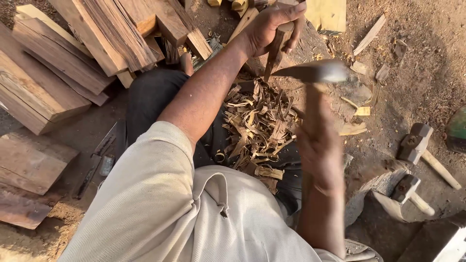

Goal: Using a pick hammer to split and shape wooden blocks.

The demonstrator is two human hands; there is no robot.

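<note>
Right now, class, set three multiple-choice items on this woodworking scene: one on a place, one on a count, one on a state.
1. Where is the pile of wood shavings?
A. on the person's lap
B. on the stacked planks
C. beside the hammers

2. How many hammers lie on the ground at right?
A. none
B. two
C. five

3. What is the left hand doing?
A. lying flat
B. gripping a wooden piece
C. holding a saw

Key: 1 A, shavings lie over the dark trousers; 2 B, two heads with pale handles; 3 B, fingers wrap the upright stick.
</note>
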